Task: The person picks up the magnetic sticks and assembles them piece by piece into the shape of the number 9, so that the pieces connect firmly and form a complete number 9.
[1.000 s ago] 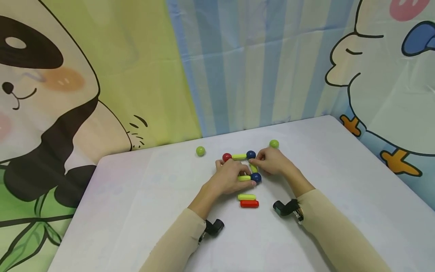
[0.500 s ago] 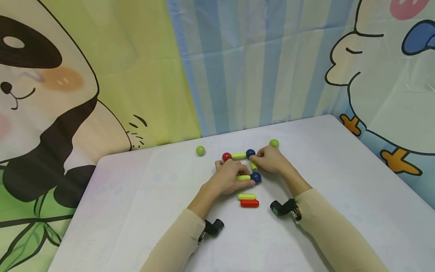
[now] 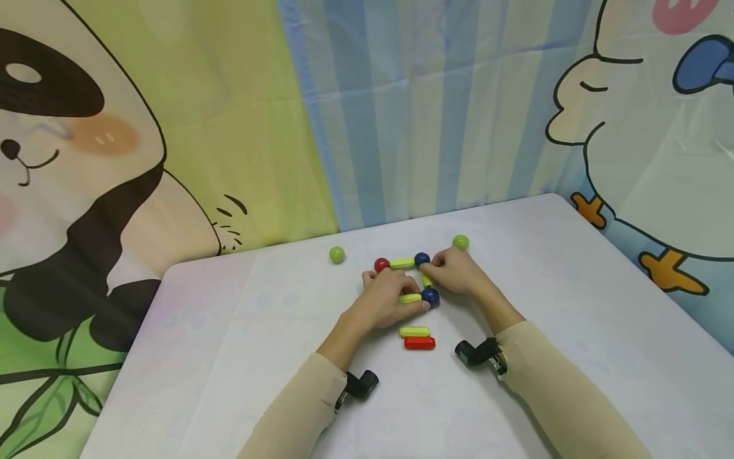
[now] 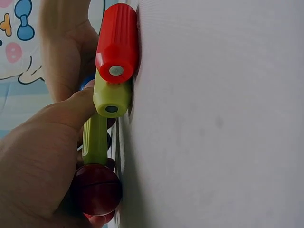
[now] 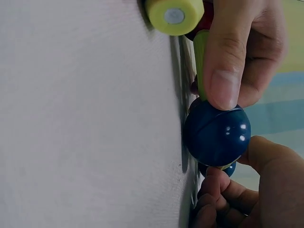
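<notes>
In the head view my left hand point(image 3: 381, 298) grips a yellow-green rod point(image 3: 410, 298) joined to the nearer blue ball point(image 3: 431, 297). A dark red ball point(image 4: 96, 190) sits at that rod's other end in the left wrist view. My right hand point(image 3: 455, 271) pinches a short yellow-green rod point(image 3: 427, 280) between the nearer blue ball and the farther blue ball point(image 3: 422, 258). From the farther ball, another yellow-green rod point(image 3: 402, 262) runs left to a red ball point(image 3: 381, 264). Whether the pinched rod touches the nearer ball is unclear.
A loose yellow-green rod point(image 3: 415, 331) and a red rod point(image 3: 419, 343) lie side by side nearer me on the white table point(image 3: 229, 357). Two green balls stand toward the back, a left one point(image 3: 337, 254) and a right one point(image 3: 460, 242) just beyond my right hand.
The pinched rod's near end has shifted slightly, showing a little away from the nearer blue ball half a second ago and closer now. Both hands keep nearly the same place.
</notes>
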`<state>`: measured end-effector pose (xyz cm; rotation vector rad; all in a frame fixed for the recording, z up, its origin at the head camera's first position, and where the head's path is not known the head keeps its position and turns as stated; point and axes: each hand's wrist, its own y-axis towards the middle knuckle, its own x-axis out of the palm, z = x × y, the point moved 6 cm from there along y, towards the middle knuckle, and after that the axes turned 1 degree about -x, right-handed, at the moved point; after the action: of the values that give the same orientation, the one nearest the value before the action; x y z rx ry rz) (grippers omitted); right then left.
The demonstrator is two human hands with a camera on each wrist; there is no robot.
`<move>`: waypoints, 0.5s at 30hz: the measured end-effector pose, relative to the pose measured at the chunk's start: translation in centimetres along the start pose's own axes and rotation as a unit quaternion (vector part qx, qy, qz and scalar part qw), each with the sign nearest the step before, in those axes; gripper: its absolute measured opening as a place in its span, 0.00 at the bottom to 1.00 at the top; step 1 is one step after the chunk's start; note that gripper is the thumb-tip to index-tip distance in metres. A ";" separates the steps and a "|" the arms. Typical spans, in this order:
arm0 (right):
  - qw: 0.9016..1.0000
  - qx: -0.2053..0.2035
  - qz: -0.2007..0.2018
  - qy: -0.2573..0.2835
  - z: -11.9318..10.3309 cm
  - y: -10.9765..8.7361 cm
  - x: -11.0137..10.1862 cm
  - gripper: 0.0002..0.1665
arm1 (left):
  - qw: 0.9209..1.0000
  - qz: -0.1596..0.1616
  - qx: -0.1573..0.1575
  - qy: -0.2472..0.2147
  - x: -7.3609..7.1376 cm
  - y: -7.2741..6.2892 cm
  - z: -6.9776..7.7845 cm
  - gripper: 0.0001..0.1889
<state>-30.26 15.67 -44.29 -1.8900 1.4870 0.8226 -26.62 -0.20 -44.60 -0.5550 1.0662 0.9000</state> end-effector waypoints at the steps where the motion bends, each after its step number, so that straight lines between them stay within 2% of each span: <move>1: 1.000 -0.001 0.000 0.000 0.0 0.0 0.0 0.20 | 1.000 0.001 0.000 -0.001 0.0 0.0 0.0 0.18; 15: 1.000 -0.013 0.005 -0.010 0.1 -0.3 0.2 0.21 | 1.000 0.013 0.001 -0.015 -0.1 -0.3 0.3 0.17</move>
<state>-29.97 15.67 -44.49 -1.8895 1.4813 0.8656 -26.26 -0.13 -44.40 -0.5248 1.0505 0.9272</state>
